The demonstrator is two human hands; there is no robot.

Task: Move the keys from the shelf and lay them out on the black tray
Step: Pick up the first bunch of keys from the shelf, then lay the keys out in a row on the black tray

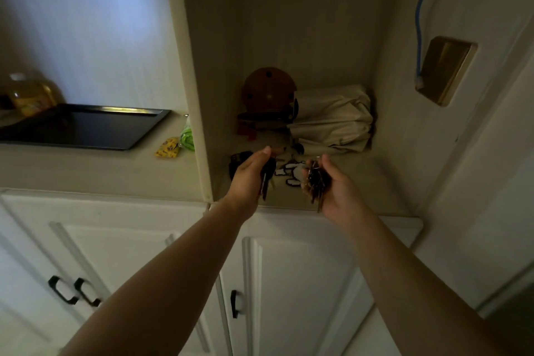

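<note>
Task judged early-stage: the flat black metal tray [83, 127], well left of both hands on the counter beyond the alcove wall, is seen w/o any keys on it. A dark-headed key set [267, 178] is pinched in the closed fingers [264, 153] of the left hand [248, 179], blades hanging below the fingertips. A dark bunch of keys on a ring [316, 179] is cupped in the half-curled right hand [336, 185], blades trailing below the palm. Both sets appear lifted off the cream shelf [372, 182]; carry + lay-out remain. A black-and-white pixel-style key charm [289, 173] lies between the hands; attachment to either set can't be told. A dark object [237, 163] just left of the left fingers is half hidden, dim, unidentified. Key count not readable; motion blur.
</note>
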